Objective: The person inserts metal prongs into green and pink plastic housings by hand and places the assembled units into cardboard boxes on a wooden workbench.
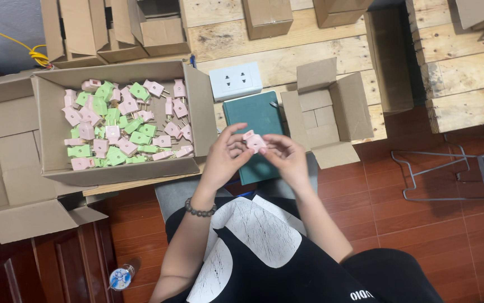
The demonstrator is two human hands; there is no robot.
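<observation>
Both hands — left hand (226, 154), right hand (287, 157) — meet pinched on one pink plug (254, 141) above the green notebook (256, 115), supply box (48, 118) of plugs (pink, green) at left, small box (354, 106) open right — within reach.

— What lies around the green notebook (259, 129)?
— A white socket block (235, 81) just behind it, a small open carton (332, 115) beside it, stacked wooden pallets (461, 84) farther off.
</observation>
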